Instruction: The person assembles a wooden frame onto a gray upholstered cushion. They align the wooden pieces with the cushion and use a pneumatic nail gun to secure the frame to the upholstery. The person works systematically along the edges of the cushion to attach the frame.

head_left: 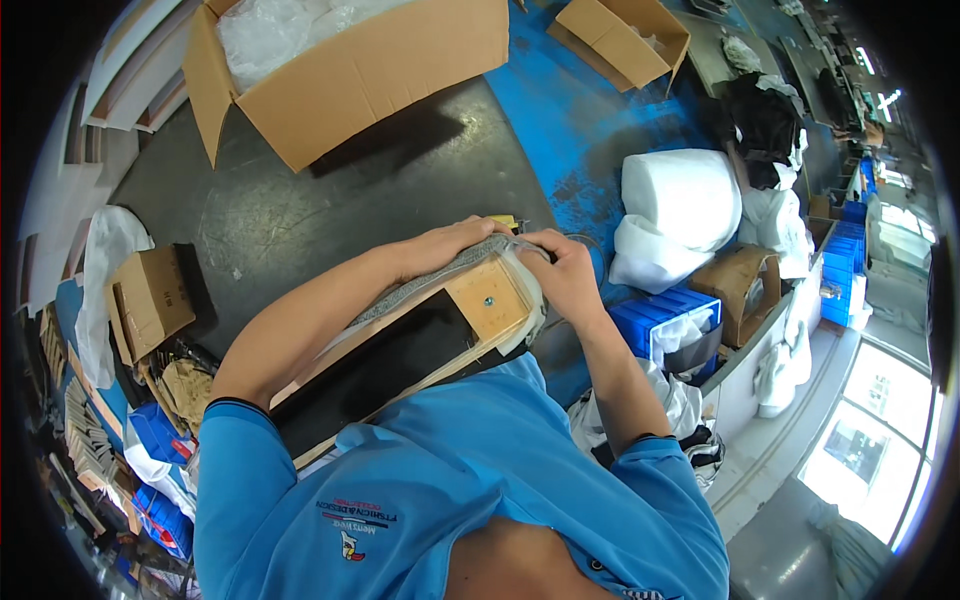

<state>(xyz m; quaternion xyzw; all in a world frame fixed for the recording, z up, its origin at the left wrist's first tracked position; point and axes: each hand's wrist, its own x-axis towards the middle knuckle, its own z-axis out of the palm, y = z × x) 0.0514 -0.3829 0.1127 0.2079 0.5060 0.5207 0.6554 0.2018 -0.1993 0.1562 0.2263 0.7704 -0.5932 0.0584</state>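
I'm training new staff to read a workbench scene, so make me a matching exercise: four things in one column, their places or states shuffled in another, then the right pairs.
Column 1
1. Large cardboard box
2. White roll
3. Wooden frame
4. Left hand

Column 2
A. Shows bare wood beside a black area
B. Touching grey fabric
C. Open, with clear plastic inside
D. On the right side, farther away than the blue bin

Right pairs: 1-C, 2-D, 3-A, 4-B
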